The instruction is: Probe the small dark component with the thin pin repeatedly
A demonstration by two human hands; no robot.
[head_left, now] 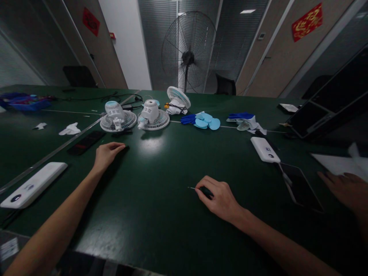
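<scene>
The right hand (220, 195) holds a screwdriver (206, 192), thumb and fingers curled closed about its dark handle, the thin shaft pointing left just over the green table (161, 165). The left hand (107, 155) has its thumb and fingertips pinched together on a small dark piece (126, 148), mostly covered; what it is cannot be told. A loose pinch could let that piece slip and get lost against the dark tabletop, since light is dim. The exposed tip could scratch the surface or jab the left fingers if the hands met carelessly. Reaching too far forward, the left hand could knock the nearest fans (117, 122) (154, 119), which stand just beyond it. A wide swing right could bump the power bank (264, 149), tug its cable or meet the co-worker's hand (346, 188). Open tabletop lies between the two hands; the near edge runs below, apart from both.
</scene>
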